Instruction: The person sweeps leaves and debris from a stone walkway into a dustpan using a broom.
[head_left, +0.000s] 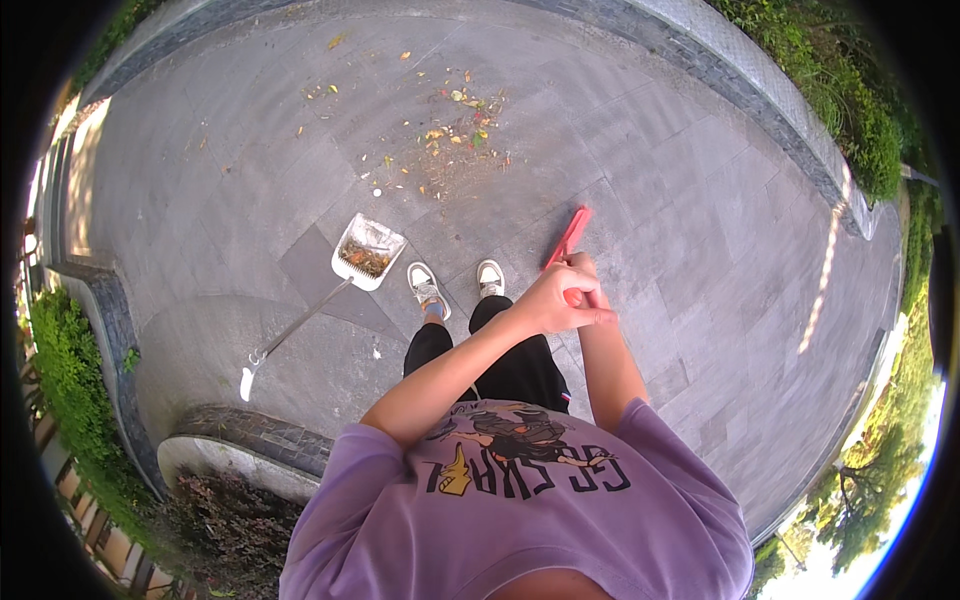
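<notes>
Both of my hands are on a broom with a red head (571, 231), whose head lies on the paving ahead and to my right. The fingers of my left hand (564, 298) wrap the top of its handle, and the rounded orange-red handle end (574, 297) shows at the fist. My right hand (582, 264) grips farther down, partly hidden behind the left. Left of my feet, a white dustpan (384, 232) with a toothed edge stands on the ground. Dry leaves and debris (364, 259) lie in it. Its long metal handle (307, 319) ends in a white grip.
Ahead lies scattered litter (457, 142) of yellow leaves, petals and twigs on grey stone paving (660, 195). A low stone wall (757, 75) curves around the far side, with shrubs (847, 97) behind it. Another curved planter wall (255, 442) stands near on my left.
</notes>
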